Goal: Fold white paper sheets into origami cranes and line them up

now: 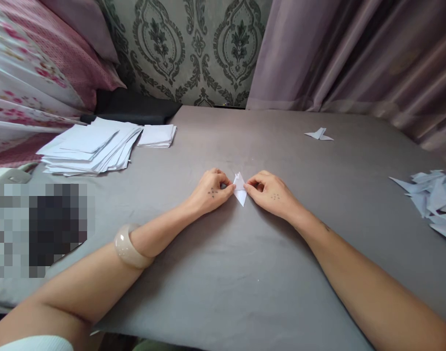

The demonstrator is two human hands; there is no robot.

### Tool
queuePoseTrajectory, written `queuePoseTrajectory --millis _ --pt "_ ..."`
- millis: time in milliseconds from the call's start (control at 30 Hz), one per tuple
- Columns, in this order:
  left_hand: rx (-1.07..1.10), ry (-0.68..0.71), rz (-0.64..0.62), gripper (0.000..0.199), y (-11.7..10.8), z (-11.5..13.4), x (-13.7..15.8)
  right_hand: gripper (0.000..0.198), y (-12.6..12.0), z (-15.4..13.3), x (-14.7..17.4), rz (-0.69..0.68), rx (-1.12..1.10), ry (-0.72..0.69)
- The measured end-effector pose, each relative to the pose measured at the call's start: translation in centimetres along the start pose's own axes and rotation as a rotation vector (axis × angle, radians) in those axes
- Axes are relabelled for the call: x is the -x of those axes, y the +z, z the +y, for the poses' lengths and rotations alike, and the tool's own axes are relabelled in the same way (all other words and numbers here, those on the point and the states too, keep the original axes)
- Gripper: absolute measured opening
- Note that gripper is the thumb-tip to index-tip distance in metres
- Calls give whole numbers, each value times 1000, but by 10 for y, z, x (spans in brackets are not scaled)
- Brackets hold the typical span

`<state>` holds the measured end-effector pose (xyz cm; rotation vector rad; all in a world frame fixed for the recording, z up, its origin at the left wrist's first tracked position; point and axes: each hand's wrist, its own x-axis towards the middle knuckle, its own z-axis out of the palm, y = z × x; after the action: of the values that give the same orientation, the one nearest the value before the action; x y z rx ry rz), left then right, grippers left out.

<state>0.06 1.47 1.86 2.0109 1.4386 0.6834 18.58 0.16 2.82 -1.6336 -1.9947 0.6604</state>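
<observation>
Between my two hands, over the middle of the grey-covered table (223, 273), is a small piece of folded white paper (240, 187), pointed at its top and bottom. My left hand (213, 191) pinches its left edge between thumb and forefinger. On the opposite edge, my right hand (270, 192) grips it with thumb and fingertips. The other fingers of both hands are curled in. A pale bangle (126, 246) circles my left forearm.
Stacked white sheets (91, 144) lie at the back left, beside a smaller paper pile (157, 135). A folded paper bird-like shape (319, 134) rests at the back right. More folded paper pieces (436, 197) are heaped at the right edge. Pixelation covers an object on the left.
</observation>
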Motion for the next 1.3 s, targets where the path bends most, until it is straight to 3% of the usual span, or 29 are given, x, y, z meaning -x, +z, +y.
queuePoseTrajectory --millis 1300 --pt "7 -38 -51 19 1 -5 -5 22 6 6 -6 -25 16 49"
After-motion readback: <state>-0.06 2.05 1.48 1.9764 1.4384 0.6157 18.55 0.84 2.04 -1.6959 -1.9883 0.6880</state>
